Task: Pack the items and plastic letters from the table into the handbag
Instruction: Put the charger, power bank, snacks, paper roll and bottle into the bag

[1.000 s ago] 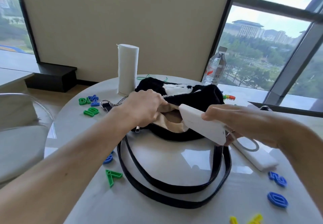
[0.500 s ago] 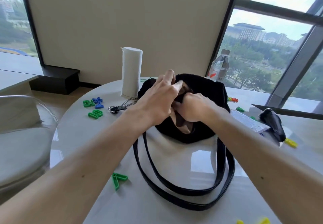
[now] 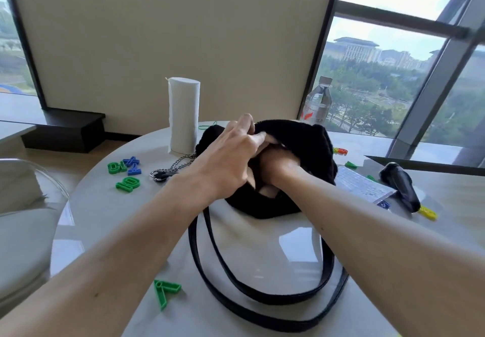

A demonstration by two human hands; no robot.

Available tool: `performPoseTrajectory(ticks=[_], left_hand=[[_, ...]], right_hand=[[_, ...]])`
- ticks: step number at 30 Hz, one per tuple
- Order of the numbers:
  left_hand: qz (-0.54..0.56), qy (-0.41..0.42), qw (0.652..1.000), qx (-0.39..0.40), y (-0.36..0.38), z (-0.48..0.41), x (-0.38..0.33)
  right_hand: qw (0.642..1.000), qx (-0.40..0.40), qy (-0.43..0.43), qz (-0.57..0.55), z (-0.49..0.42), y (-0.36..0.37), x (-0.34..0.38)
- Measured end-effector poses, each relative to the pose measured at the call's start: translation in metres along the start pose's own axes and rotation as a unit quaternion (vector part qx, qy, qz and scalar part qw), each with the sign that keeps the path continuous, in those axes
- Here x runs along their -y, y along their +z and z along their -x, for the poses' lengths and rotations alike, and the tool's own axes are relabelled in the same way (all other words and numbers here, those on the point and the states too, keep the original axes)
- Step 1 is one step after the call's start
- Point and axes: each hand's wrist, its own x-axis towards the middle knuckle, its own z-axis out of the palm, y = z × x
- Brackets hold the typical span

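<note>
A black fuzzy handbag (image 3: 309, 139) stands open in the middle of the round white table (image 3: 105, 218), its long straps (image 3: 262, 302) looped toward me. My left hand (image 3: 225, 160) pinches the bag's upper rim and holds the mouth open. My right hand (image 3: 278, 166) is pushed inside the bag; its fingers are hidden, so what it holds cannot be seen. Green letters (image 3: 128, 183) and blue letters (image 3: 133, 166) lie at the left, one green letter (image 3: 165, 290) near the front, a yellow letter (image 3: 427, 213) at the right.
A keyring on a chain (image 3: 168, 171) lies left of the bag, and a white paper roll (image 3: 183, 116) stands behind it. A water bottle (image 3: 317, 103) stands at the back. At the right lie a clear packet (image 3: 362, 187) and a black object (image 3: 400, 187). A chair (image 3: 21, 218) is at the left.
My right hand carried a white box from the table's right side into the bag; the box is out of sight now. My left hand lifted the bag's rim higher.
</note>
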Motion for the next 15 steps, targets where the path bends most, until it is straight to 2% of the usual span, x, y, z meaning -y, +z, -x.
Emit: performPoseTrajectory(ticks=[3,7,10,13,15], left_hand=[[-0.009,-0.008,1.0,-0.001,-0.002,0.003,0.009],[-0.009,-0.019,1.0,0.023,0.002,0.006,0.009],[-0.005,-0.027,0.999,0.038,0.003,0.005,0.011],[-0.011,-0.029,0.998,0.05,0.002,0.006,0.011],[-0.009,-0.028,0.998,0.054,0.002,0.007,0.01]], right_hand=[[1.0,0.021,-0.013,-0.005,0.006,0.012,-0.015],[0.997,0.001,-0.072,-0.039,0.034,0.002,-0.024],[0.98,0.034,-0.102,-0.166,0.068,-0.024,-0.046],[0.959,0.053,-0.081,-0.265,0.101,-0.057,-0.086],[0.971,0.003,-0.037,-0.237,0.112,-0.067,-0.117]])
